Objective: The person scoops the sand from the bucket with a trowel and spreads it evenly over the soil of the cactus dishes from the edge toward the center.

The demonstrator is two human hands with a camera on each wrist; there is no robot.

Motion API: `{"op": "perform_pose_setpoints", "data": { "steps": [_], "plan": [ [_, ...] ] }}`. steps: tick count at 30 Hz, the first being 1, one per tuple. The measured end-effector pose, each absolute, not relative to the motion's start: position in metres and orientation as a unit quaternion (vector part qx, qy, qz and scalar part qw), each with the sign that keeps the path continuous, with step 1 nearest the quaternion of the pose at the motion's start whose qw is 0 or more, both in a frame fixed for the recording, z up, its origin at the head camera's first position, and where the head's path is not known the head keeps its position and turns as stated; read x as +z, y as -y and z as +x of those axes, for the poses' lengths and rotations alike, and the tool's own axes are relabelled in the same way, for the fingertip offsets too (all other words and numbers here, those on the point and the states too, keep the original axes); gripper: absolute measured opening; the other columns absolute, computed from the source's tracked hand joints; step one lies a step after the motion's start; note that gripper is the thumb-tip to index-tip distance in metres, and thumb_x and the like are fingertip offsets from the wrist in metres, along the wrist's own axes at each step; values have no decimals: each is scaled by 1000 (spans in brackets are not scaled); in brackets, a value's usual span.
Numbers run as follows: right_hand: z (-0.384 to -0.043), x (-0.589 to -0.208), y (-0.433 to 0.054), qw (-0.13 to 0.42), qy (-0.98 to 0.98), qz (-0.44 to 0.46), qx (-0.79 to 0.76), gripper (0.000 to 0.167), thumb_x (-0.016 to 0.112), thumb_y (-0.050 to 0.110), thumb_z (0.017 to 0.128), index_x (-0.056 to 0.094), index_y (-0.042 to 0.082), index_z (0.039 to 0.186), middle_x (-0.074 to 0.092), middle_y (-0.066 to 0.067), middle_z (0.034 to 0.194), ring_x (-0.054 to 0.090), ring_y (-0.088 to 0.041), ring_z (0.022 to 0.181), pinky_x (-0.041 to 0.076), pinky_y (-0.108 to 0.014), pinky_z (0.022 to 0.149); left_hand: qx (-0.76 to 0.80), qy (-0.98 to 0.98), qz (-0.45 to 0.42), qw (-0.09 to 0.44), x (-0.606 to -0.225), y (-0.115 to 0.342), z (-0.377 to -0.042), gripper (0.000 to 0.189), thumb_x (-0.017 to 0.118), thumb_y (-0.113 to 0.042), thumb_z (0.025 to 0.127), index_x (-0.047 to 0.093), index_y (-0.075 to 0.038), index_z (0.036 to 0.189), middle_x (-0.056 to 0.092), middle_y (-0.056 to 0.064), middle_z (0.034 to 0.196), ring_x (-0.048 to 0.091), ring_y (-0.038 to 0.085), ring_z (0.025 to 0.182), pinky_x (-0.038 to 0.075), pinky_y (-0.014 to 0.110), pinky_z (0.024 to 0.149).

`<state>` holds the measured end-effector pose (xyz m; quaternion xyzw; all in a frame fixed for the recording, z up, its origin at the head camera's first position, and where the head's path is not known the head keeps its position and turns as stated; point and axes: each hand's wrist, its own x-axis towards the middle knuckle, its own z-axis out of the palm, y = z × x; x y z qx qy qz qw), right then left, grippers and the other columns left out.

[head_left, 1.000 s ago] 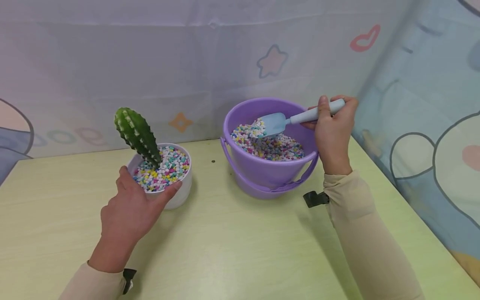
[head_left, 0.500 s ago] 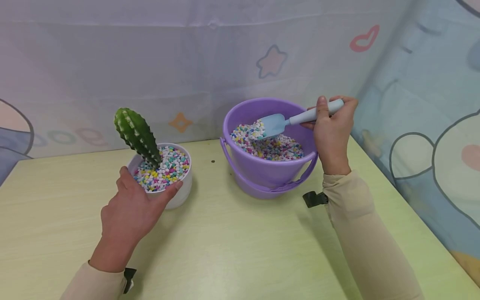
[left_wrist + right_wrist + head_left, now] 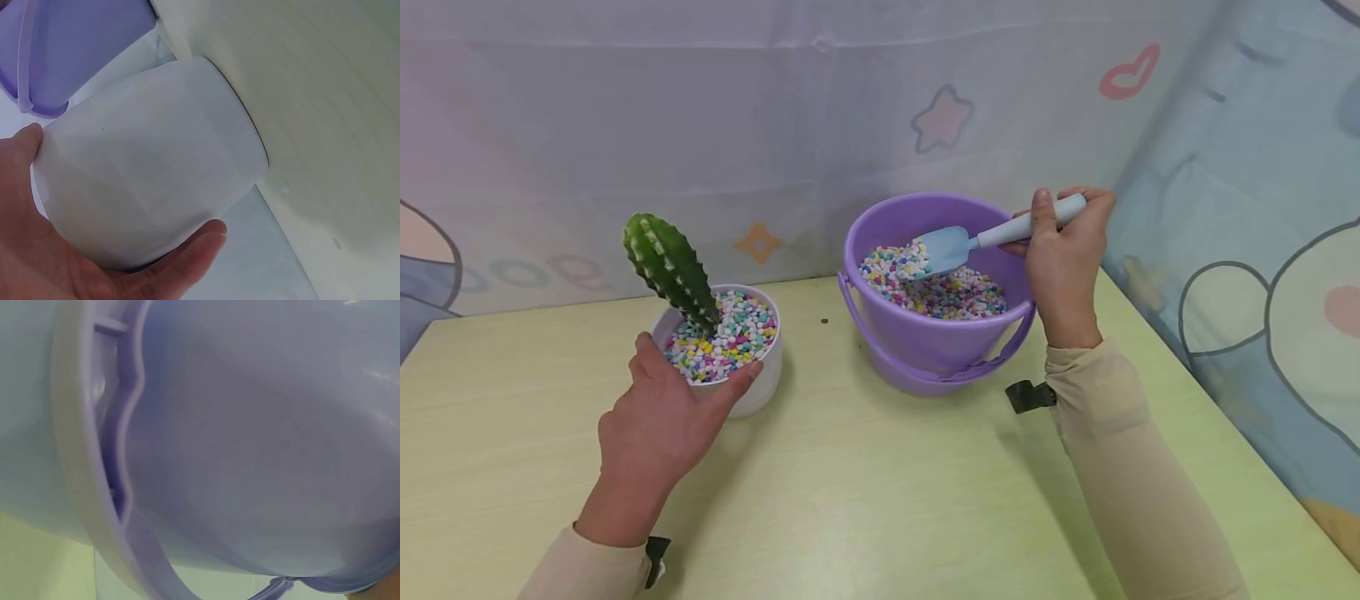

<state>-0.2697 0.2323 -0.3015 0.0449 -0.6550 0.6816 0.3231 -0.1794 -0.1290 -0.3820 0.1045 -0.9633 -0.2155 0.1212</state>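
Note:
A white pot (image 3: 766, 392) stands on the table with a green cactus (image 3: 668, 265) leaning left in multicoloured pebbles (image 3: 741, 329). My left hand (image 3: 658, 421) grips the pot's near side, thumb and fingers spread round its wall; the left wrist view shows the pot's smooth side (image 3: 150, 162). To the right is a purple bucket (image 3: 917, 354), partly filled with similar pebbles (image 3: 958, 296). My right hand (image 3: 1067, 267) holds the handle of a light blue scoop (image 3: 947, 250) over the bucket, its blade tilted down left with pebbles at the tip. The right wrist view shows mostly bucket wall (image 3: 262, 437).
Both pot and bucket rest on a pale yellow table (image 3: 865, 492). A printed cloth (image 3: 700, 125) hangs behind them, and another patterned panel (image 3: 1262, 250) borders the right edge. One tiny dark speck (image 3: 824, 321) lies between pot and bucket.
Almost nothing differs: the whole view has shifted very slightly. Both hands keep their holds, and the scoop stays over the bucket.

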Motion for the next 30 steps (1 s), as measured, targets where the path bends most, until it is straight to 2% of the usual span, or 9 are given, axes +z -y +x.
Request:
{"op": "perform_pose_setpoints", "data": {
  "steps": [15, 22, 30],
  "plan": [
    [-268, -302, -232, 328, 689, 56, 644, 21, 49, 21, 102, 32, 9, 107, 60, -15, 97, 67, -24, 81, 56, -30, 71, -220, 964, 109, 98, -381, 129, -180, 125, 48, -86, 76, 7, 11, 144, 45, 34, 120, 59, 52, 68, 41, 55, 51],
    [-268, -297, -236, 282, 784, 52, 550, 27, 51, 27, 102, 33, 8, 110, 54, -15, 98, 68, -21, 75, 56, -30, 69, -218, 965, 111, 96, -381, 129, -180, 126, 48, -86, 76, 6, 12, 145, 44, 34, 120, 58, 52, 67, 41, 54, 51],
    [-269, -294, -238, 249, 828, 39, 501, 36, 54, 33, 101, 34, 7, 114, 59, -16, 99, 70, -17, 71, 55, -27, 70, -221, 965, 112, 89, -381, 129, -180, 126, 47, -85, 77, 4, 11, 145, 43, 34, 122, 58, 52, 67, 41, 54, 52]
  ]
}}
